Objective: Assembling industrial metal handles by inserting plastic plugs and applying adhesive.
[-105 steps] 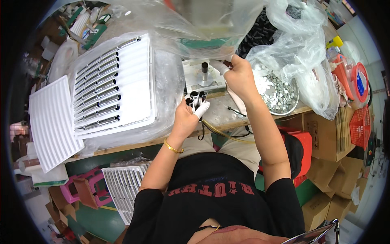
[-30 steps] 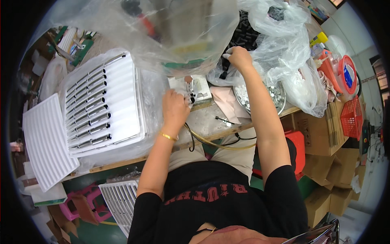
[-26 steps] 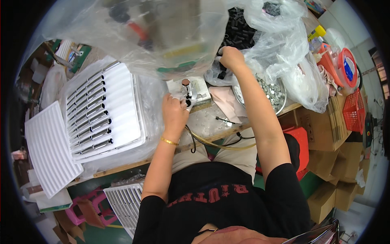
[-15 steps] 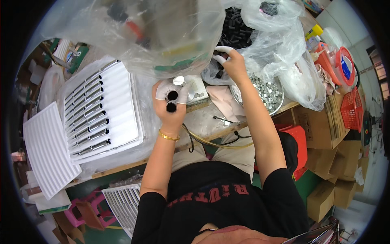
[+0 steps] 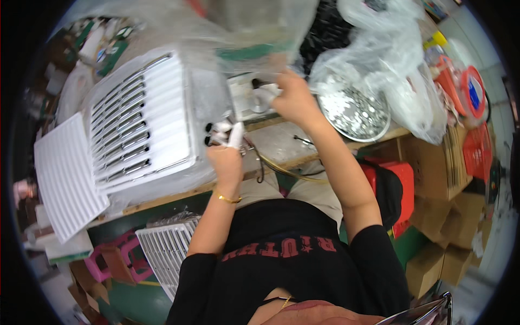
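My left hand (image 5: 225,154), with white covers on its fingertips and a gold bracelet on the wrist, is closed around shiny metal tubes (image 5: 214,135) whose dark ends point left. Motion smears its fingers. Over the metal block (image 5: 246,103), my right hand (image 5: 293,97) pinches a small black piece (image 5: 255,83) in white-covered fingertips. Left of both hands, a white ridged tray (image 5: 170,116) bears a row of several chrome tubes (image 5: 127,116) with dark ends.
A bowl of small silvery discs (image 5: 355,111) sits right of my right hand. Behind it lie many black pieces (image 5: 326,27) and crumpled clear plastic bags (image 5: 406,103). Clear plastic sheeting (image 5: 254,32) hangs ahead. Another ridged tray (image 5: 70,179) leans at the left.
My right hand has come left and nearer from the black pieces to the metal block. My left hand has moved nearer with the tubes, which have turned leftward. The view has shifted too.
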A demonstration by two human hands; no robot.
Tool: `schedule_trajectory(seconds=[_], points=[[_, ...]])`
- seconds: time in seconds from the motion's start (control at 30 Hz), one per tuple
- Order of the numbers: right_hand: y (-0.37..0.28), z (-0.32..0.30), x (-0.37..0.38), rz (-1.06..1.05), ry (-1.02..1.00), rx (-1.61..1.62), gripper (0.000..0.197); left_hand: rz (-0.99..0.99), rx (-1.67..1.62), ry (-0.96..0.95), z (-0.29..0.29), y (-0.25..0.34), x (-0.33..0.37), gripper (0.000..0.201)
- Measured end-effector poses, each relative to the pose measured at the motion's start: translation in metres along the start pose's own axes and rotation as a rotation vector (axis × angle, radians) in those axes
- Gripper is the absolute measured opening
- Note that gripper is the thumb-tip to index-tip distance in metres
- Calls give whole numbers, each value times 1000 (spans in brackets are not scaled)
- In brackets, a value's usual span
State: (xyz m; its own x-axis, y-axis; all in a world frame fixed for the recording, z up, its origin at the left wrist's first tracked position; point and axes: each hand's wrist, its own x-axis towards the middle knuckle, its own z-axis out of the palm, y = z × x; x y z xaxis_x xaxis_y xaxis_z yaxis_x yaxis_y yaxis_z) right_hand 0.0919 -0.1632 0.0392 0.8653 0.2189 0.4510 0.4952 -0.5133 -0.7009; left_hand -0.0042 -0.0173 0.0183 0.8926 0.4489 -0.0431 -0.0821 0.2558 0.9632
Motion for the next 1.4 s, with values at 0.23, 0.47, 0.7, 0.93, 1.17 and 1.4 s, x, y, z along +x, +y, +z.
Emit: schedule_trajectory(seconds=[0.23, 0.47, 0.7, 0.93, 1.17, 1.4], points=[[-10, -24, -12, 120, -93, -101, 29, -22, 9, -42, -21, -11, -5, 13], [86, -133, -80, 576, -112, -557, 16, -62, -23, -29, -37, -5, -3, 10], [105, -109, -91, 618, -99, -391, 17, -132, -9, -111, -20, -6, -13, 12], [108, -100, -84, 665, -121, -499, 19, -150, -6, -97, -29, -12, -13, 13], [106, -133, -91, 791, 18, -287, 21, -111, 13, -151, -24, -10, -16, 11], [110, -136, -100, 747, -64, -358, 20, -129, 11, -153, -24, -17, -10, 11]])
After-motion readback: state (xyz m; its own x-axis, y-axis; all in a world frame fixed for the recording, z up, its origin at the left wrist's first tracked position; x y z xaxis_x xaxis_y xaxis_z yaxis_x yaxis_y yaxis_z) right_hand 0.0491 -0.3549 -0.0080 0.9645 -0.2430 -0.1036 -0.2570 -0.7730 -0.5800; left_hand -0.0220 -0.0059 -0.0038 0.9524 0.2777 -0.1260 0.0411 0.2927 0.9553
